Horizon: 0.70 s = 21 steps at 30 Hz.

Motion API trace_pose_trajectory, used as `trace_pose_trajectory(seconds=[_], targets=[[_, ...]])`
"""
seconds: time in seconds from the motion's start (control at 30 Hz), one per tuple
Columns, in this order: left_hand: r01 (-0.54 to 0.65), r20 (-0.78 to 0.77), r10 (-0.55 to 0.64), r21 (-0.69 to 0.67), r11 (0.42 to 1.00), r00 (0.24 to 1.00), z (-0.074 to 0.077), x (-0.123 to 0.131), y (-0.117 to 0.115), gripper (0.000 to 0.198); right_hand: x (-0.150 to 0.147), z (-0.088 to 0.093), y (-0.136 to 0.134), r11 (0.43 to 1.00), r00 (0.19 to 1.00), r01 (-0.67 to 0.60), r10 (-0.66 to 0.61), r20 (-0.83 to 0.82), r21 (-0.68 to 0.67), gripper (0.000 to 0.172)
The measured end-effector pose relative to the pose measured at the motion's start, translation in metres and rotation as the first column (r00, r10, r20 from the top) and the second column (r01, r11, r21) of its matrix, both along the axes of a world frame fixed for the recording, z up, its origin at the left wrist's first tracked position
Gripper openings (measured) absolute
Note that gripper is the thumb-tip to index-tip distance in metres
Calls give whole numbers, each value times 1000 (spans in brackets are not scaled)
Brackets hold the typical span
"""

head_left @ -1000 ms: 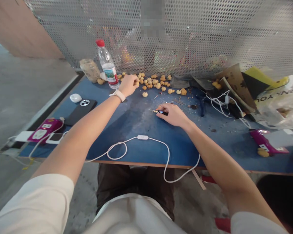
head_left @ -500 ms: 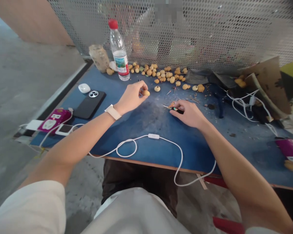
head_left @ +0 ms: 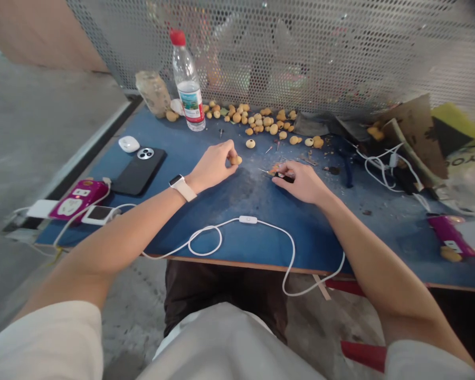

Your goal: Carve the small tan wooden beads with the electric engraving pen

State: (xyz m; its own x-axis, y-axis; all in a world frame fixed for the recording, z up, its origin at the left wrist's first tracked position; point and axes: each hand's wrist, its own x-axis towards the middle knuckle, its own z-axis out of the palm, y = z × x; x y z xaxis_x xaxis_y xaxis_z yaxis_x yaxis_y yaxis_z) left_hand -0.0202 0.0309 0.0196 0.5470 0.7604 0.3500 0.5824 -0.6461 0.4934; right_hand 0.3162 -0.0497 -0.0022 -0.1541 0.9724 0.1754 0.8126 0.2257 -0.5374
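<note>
My left hand (head_left: 214, 166) rests on the blue table (head_left: 237, 232) with its fingers pinched on a small tan nut (head_left: 235, 159). A white watch sits on that wrist. My right hand (head_left: 301, 182) lies a little to the right, closed on a thin pointed tool (head_left: 279, 176) with a dark handle, its metal tip pointing left toward the nut. A scatter of several more tan nuts (head_left: 261, 121) lies along the back of the table, and one nut (head_left: 250, 143) sits alone in front of them.
A water bottle (head_left: 186, 84) stands at the back left beside a jar (head_left: 153, 95). A black phone (head_left: 139, 169), white earbud case (head_left: 129, 143), pink power strip (head_left: 77, 199) lie left. A white cable (head_left: 245, 221) loops near the front edge. Cardboard, cables and bags crowd the right.
My left hand reached to the nut pile, picked up one nut and drew it back toward the tool. The right hand stayed put with the tool.
</note>
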Motion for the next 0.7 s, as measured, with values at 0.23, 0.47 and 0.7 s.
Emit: trace_pose_trajectory(seconds=[0.23, 0.47, 0.7], targets=[[63, -70, -60, 42, 997, 996, 0, 6, -7, 17, -4, 12, -6, 999, 999, -31, 31, 38, 21, 19], [192, -91, -187, 46, 980, 978, -8, 6, -3, 27, 0, 11, -3, 999, 996, -50, 48, 79, 17, 19], [205, -171, -191, 71, 976, 967, -10, 4, 1, 12, 78, 39, 4, 839, 895, 410, -445, 18, 356, 27]])
